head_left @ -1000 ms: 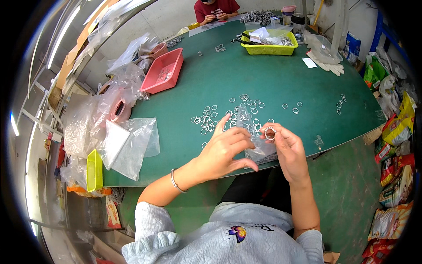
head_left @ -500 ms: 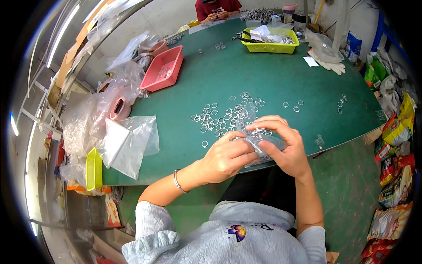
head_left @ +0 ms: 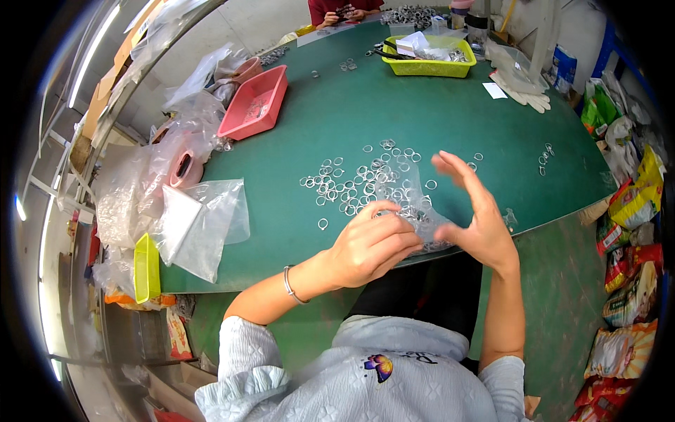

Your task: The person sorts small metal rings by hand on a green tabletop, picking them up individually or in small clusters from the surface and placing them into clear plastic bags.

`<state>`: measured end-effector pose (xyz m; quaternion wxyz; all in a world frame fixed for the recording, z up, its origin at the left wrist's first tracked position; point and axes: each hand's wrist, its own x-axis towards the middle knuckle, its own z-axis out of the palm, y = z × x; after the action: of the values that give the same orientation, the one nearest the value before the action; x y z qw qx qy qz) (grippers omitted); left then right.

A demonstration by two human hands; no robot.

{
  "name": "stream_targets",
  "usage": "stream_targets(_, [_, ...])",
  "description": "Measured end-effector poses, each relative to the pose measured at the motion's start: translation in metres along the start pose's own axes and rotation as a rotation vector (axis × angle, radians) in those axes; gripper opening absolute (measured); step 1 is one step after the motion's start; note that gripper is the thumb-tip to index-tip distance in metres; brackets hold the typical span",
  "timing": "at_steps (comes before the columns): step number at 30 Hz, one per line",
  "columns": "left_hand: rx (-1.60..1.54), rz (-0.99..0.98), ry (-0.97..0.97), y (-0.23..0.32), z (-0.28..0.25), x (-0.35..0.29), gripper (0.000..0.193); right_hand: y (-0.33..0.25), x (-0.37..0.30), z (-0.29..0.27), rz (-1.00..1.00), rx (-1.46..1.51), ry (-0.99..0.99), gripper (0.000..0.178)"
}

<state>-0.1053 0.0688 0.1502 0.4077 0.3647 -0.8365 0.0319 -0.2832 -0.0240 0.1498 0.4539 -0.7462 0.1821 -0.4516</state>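
Note:
Many loose silver metal rings are spread over the green table in front of me. A clear plastic bag lies at the table's near edge, with rings showing in or beneath it. My left hand is closed on the bag's left side, its fingers bent and pinched together. Just right of the bag, my right hand is raised with thumb and fingers wide apart and nothing between them; its fingertips are a little blurred.
Pink tray and flat clear bags lie left. A yellow-green basket, white gloves and a few stray rings are farther off. Across the table sits another person. Colourful packs line the right side.
My right hand has come off the bag, moved right and spread its fingers. The left hand stays on the bag, shifted slightly right. The view has shifted a little.

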Motion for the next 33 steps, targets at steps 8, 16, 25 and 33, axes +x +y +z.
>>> stream_targets(8, [0.019,-0.153,0.401,-0.016,0.013,-0.002,0.027,0.065,-0.04,0.019,0.266,-0.066,0.089,0.018])
stream_targets(16, [0.218,-0.884,-0.131,-0.036,0.028,-0.096,0.05,0.062,-0.056,-0.032,0.163,0.027,0.902,0.029])
stream_targets(25, [0.267,-0.852,-0.158,-0.03,0.03,-0.103,0.044,0.076,-0.053,-0.058,0.209,0.082,1.007,0.032])
stream_targets(33, [0.3,-0.91,0.004,-0.01,0.004,-0.133,0.052,0.096,0.001,-0.104,0.194,0.091,0.803,0.036])
